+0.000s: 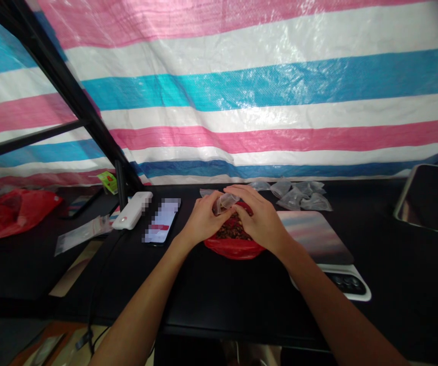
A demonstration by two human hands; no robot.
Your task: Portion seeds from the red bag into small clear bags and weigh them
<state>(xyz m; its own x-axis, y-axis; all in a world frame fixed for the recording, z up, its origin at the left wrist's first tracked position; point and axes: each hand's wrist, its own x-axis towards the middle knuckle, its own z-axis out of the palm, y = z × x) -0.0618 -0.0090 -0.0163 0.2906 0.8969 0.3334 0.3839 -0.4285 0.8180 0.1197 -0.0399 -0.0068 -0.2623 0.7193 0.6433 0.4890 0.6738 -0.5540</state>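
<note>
Left forearm [138, 310] and right forearm [329, 310], both bare, reach in from the bottom edge of the frame across a black table [219, 300] to meet near its middle. Left hand [204, 218] and right hand [259, 218] nearly touch, their fingers [242, 195] curled inward and closed narrowly around a small clear plastic bag [222, 203], which is pinched between them. Just below the hands, a red plastic bag [234, 249] lies open on the table, heaped with dark brown granules [234, 229]. More small clear bags [299, 195] lie in a loose pile toward the upper right, beyond the right hand. Right of the red bag, a pink-and-grey pad [314, 236] rests on a white device with dark buttons [346, 282]. Left of the hands are a phone [161, 221] with a blurred screen and a white power bank [132, 210]. Farther left lie a flat packet [84, 235] and a second red bag [13, 213]. A dark tablet [428, 195] stands at the right edge. Behind everything hangs a pink, white and blue striped tarp [242, 91], crossed at upper left by a black frame [62, 86].
</note>
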